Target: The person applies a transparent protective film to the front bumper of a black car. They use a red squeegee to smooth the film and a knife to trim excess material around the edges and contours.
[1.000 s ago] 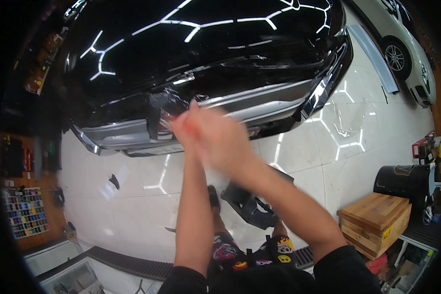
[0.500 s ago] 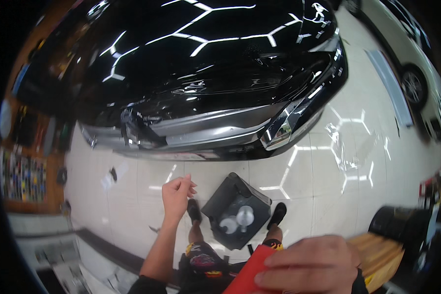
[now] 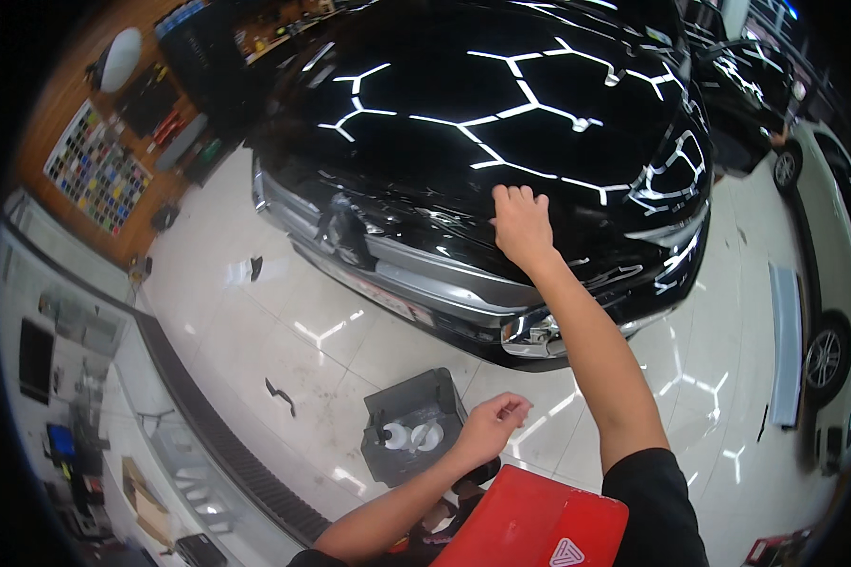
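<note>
My right arm stretches out over the front of a black car's glossy hood (image 3: 425,142). My right hand (image 3: 523,225) is at the hood's front part with its fingers curled; whether it holds anything I cannot make out. My left hand (image 3: 494,425) is lower, above the floor beside a dark grey bin (image 3: 388,468), fingers bent and pressed together; nothing plain shows in them. A red flat-faced pouch or case (image 3: 529,520) with a pale triangular mark sits close below me, between my arms. Wrinkled shiny patches (image 3: 435,213) lie along the hood's front edge.
Two white round-topped containers (image 3: 413,437) stand in the bin. A dark curved scrap (image 3: 280,397) lies on the pale tiled floor (image 3: 284,350). At right is a light-coloured car (image 3: 832,274) beside a long pale panel (image 3: 783,345). A colour-sample board (image 3: 97,170) hangs at left.
My right hand has gone from close by the red thing out to the hood. My left hand has moved right and lower. The view has turned, showing more of the hood.
</note>
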### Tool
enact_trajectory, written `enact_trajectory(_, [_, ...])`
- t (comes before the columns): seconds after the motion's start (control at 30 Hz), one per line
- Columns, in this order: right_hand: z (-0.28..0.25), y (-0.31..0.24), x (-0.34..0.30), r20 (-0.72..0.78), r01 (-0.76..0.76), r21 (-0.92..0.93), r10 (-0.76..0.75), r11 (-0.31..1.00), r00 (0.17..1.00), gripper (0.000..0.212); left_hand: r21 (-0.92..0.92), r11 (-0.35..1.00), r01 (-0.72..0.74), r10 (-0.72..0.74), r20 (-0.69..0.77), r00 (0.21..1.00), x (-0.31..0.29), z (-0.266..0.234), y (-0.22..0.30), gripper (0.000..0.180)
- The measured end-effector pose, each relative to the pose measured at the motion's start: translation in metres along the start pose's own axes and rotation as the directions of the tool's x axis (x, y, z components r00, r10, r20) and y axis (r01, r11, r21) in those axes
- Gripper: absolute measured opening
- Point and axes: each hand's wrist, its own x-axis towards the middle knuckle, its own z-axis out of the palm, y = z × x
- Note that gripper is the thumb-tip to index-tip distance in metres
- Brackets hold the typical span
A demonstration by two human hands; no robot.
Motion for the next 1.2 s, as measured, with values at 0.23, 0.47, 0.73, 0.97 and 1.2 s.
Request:
enact_trajectory(0.23, [-0.009,-0.001,0.014,0.303,-0.087,0.377,-0.034,0.922,0.952,0.018,-0.06,0.994,-0.087,0.062,-0.343,0.937,0.004,-0.065,-0.016,0.021])
enact_trajectory(0.47, [-0.01,0.007,0.028,0.321,-0.026,0.51,-0.162,0.86,0.933,0.016,0.003,0.952,-0.306,0.215,-0.718,0.661,0.128,-0.109,-0.004,0.023])
enact_trajectory(0.73, [-0.013,-0.014,0.031,0.317,0.101,0.409,-0.244,0.907,0.916,0.018,0.546,0.837,-0.045,0.516,-0.758,0.399,0.208,-0.101,0.017,0.059])
enact_trajectory(0.97, [0.001,-0.014,0.063,0.346,0.318,0.325,-0.425,0.891,0.837,0.036,0.582,0.806,0.11,0.521,-0.786,0.333,0.244,-0.076,-0.001,0.065])
enact_trajectory(1.2, [-0.007,-0.009,0.062,0.427,0.151,0.433,-0.35,0.889,0.834,0.035,0.596,0.794,0.119,0.537,-0.78,0.321,0.252,-0.07,-0.009,0.063])
